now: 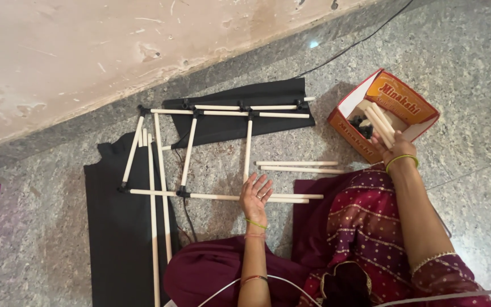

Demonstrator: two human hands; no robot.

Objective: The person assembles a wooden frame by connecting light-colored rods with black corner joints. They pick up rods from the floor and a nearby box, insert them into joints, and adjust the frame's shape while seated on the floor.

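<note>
Left hand (256, 192) flat, fingers spread, pressing the lower white rod (223, 196) of the rod-and-connector frame (191, 150) on the granite floor (41, 227). Right hand (394, 146) grips white rods (381, 122) in the orange cardboard box (359, 146).

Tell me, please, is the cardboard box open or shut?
Open: the cardboard box has its flap up, with white rods showing inside as the right hand reaches in.

Open orange box (383, 113) (perhaps cardboard), right.

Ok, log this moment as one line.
left hand: flat on rod frame | right hand: reaching into cardboard box, on rods | floor
</note>
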